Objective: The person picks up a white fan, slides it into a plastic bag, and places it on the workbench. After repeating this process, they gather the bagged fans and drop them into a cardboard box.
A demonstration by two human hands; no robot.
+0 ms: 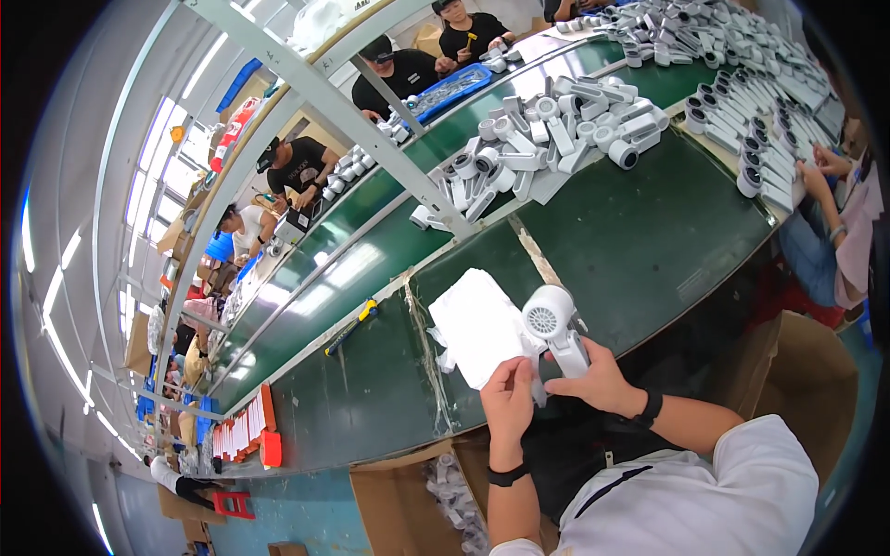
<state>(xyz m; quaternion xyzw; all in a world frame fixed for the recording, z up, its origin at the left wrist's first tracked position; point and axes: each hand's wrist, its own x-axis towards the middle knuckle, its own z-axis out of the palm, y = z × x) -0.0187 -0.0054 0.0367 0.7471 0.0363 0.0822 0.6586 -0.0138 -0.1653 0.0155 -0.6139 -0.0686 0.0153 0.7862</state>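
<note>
My right hand [601, 378] grips a white handheld fan [548, 313] by its handle, with the round slotted head up and turned toward me. Close beside it, my left hand [508, 400] is closed in a pinch at the near edge of a stack of thin white sheets or bags [475, 320]. A small pale piece shows between the two hands, too small to name. What the left fingertips hold is hidden. The stack lies on the green worktable [640, 250], just beyond my hands.
A heap of white fans [556, 130] covers the table ahead, with rows of fans [756, 153] at far right beside a co-worker's hands [820, 171]. A yellow-and-black tool [352, 326] lies left. Cardboard boxes [394, 496] flank me below. A metal post [371, 139] rises ahead.
</note>
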